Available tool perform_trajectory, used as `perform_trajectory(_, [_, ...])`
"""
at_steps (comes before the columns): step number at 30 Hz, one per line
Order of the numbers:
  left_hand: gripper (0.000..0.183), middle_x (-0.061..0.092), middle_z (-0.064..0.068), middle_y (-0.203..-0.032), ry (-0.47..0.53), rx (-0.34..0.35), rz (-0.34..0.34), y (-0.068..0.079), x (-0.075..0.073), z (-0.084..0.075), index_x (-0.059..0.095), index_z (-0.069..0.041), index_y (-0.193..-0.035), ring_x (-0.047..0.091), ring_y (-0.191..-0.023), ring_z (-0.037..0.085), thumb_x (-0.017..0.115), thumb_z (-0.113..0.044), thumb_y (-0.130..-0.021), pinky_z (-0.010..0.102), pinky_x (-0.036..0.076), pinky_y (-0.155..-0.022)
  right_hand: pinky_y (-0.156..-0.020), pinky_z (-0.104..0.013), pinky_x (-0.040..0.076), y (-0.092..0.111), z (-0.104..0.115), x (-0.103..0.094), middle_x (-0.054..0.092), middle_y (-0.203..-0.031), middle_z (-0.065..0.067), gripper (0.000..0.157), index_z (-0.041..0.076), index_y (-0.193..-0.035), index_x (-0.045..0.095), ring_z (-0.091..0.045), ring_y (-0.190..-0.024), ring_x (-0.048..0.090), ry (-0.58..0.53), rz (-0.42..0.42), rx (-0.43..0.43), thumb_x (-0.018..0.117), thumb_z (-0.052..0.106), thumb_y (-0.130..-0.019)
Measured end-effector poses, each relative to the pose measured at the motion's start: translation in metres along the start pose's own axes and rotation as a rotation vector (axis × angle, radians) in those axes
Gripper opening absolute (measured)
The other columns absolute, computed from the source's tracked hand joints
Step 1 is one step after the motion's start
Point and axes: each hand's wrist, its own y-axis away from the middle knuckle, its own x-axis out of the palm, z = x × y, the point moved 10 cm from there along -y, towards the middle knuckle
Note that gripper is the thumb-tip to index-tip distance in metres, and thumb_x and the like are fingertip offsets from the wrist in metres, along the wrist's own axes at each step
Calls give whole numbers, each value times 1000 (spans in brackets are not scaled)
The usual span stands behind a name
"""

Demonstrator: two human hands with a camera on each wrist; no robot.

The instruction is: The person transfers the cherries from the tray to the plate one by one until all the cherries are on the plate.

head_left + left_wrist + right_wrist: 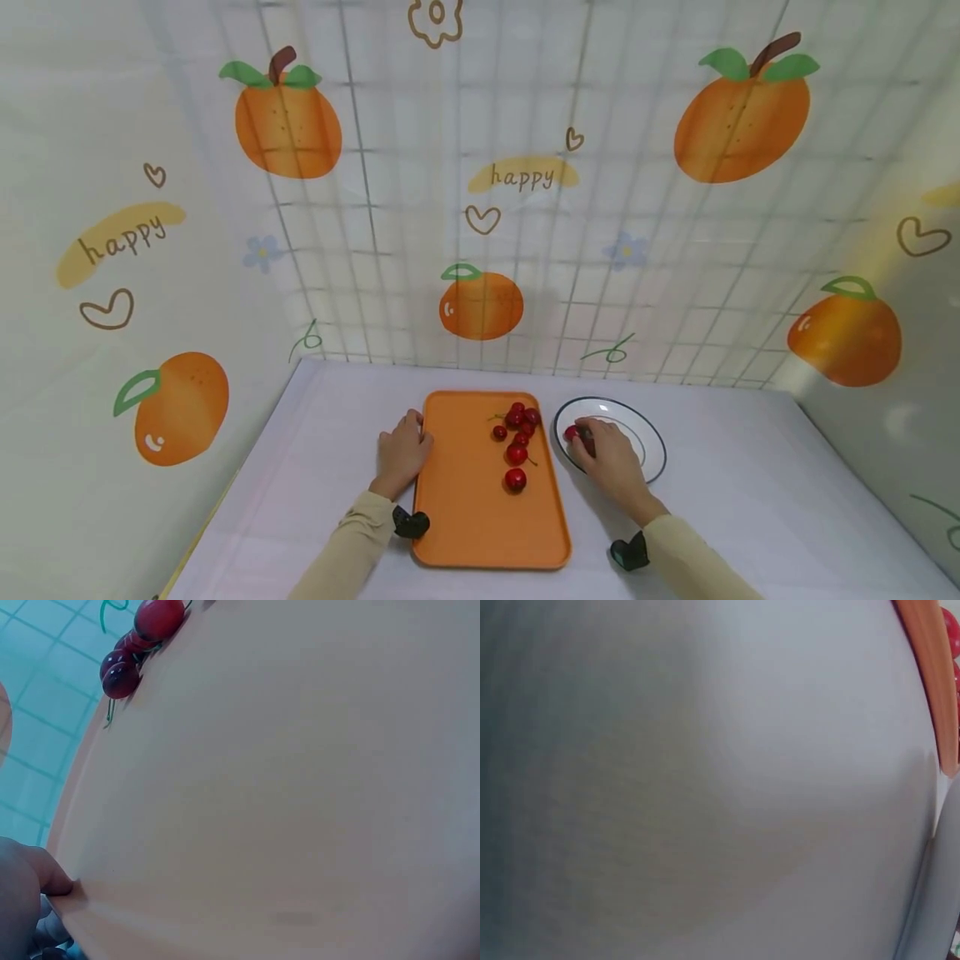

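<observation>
An orange tray (pixel 465 500) lies on the table with several red cherries (pixel 516 454) along its right side, some with green stems. My left hand (pixel 403 454) pinches the tray's left edge; the left wrist view shows the thumb (pixel 54 874) over the rim and the other fingers beneath it. Over a white plate (pixel 651 442) with a dark blue rim, my right hand (pixel 611 458) bends its fingers around a dark red cherry (pixel 588 444), partly hidden by them. Another cherry (pixel 572 432) shows at the fingertips. In the right wrist view the hand itself does not show.
A white cloth (pixel 322 433) covers the table. Behind it hangs a curtain (pixel 420 208) printed with oranges, hearts and grid lines. The plate stands close beside the tray's right edge.
</observation>
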Motion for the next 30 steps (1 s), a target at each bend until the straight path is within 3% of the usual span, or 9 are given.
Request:
perform_trajectory(11, [17, 58, 7, -78, 10, 7, -3, 3, -4, -2, 60, -4, -107, 50, -66, 21, 59, -17, -96, 37, 29, -70, -105, -59, 50, 0, -1, -6, 69, -125, -20, 37, 2, -129, 62, -39, -121, 57, -29, -17, 16, 59, 25, -100])
perform_trajectory(16, [18, 59, 7, -80, 5, 4, 3, 1, -5, -3, 60, -5, -108, 52, -68, 21, 58, -18, -96, 37, 29, -71, -105, -57, 47, -2, 15, -16, 71, -120, -19, 33, 0, -123, 65, -37, -117, 56, -41, -88, -115, 64, 20, -97])
perform_trajectory(20, [19, 61, 8, -83, 3, -9, 12, 0, -7, -3, 59, -5, -109, 51, -69, 21, 58, -19, -97, 38, 30, -72, -97, -54, 47, -4, 36, -23, 72, -114, -17, 28, 1, -118, 67, -34, -109, 57, -40, -132, -246, 68, 14, -93])
perform_trajectory(23, [19, 63, 10, -86, 11, -12, 10, 1, -7, -2, 59, -4, -109, 52, -70, 22, 58, -18, -97, 39, 29, -72, -95, -53, 49, -3, 47, -21, 71, -115, -15, 28, 4, -119, 67, -32, -109, 58, -39, -108, -289, 69, 12, -92])
perform_trajectory(30, [20, 67, 11, -95, -6, 0, 6, 4, -3, -3, 60, -5, -111, 59, -75, 25, 58, -19, -98, 39, 31, -73, -102, -48, 52, 0, 59, -3, 67, -123, -6, 30, 12, -126, 65, -25, -119, 56, -59, 26, -260, 66, 15, -96])
